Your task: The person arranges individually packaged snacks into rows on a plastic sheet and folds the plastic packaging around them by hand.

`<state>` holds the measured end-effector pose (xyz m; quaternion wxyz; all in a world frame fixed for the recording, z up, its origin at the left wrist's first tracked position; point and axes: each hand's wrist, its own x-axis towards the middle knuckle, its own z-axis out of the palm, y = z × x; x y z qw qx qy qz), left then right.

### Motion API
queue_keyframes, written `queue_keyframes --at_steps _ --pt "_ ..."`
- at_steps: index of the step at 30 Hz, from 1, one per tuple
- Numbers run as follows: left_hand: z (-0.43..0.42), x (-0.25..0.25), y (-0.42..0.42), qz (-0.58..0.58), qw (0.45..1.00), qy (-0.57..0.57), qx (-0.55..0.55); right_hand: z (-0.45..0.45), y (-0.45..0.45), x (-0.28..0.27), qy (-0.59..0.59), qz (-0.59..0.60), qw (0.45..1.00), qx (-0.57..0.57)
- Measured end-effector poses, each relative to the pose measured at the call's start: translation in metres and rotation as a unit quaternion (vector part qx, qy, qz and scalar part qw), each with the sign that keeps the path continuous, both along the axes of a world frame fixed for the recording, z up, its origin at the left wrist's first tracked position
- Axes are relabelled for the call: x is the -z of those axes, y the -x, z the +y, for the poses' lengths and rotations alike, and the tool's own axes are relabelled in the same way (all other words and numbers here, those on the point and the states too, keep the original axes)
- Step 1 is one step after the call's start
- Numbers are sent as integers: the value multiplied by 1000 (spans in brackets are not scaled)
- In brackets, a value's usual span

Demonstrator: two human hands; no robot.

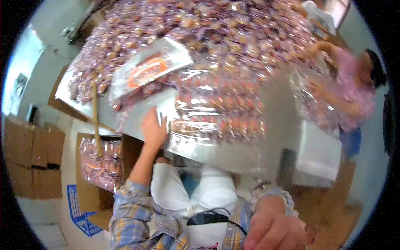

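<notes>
My left hand (pixel 154 127) rests on the metal table near its front edge, fingers apart, at the left end of a clear plastic bag (pixel 218 118) packed with rows of small wrapped items. Close to the camera at the bottom right is my right hand (pixel 275 231), blurred, with its fingers curled; what it holds, if anything, cannot be made out. Behind the packed bag lies a stack of flat clear bags with an orange print (pixel 148 71). A large heap of small purple-and-clear wrapped packets (pixel 233 29) covers the back of the table.
An open cardboard box (pixel 89 196) with filled bags stands below the table's left edge, beside a blue crate (pixel 77 208). Stacked cartons (pixel 33 154) are at far left. At the right, a co-worker in pink (pixel 354 83) handles another clear bag (pixel 312 100).
</notes>
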<state>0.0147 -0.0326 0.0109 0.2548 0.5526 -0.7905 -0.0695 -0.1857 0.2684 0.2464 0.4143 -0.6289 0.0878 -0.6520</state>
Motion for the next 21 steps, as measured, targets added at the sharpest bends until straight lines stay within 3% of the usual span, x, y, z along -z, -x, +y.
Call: queue_keyframes --at_steps 2,6,11,14,16,21 --pt "-6 32 12 -147 987 50 -50 -19 -6 -4 -29 -10 997 -71" --pt "5 5 27 -96 994 33 -49 -56 -4 2 -96 -66 978 -174" --pt "2 11 23 -122 989 56 -53 -80 8 12 -140 -126 937 -294" --pt "0 15 21 -134 987 60 -58 -81 9 24 -324 -306 780 -439" --pt "-1 12 20 -139 988 55 -49 -81 3 33 -313 -376 756 -435" --pt "-9 18 7 -143 987 49 -44 -101 4 52 -280 -363 802 -384"
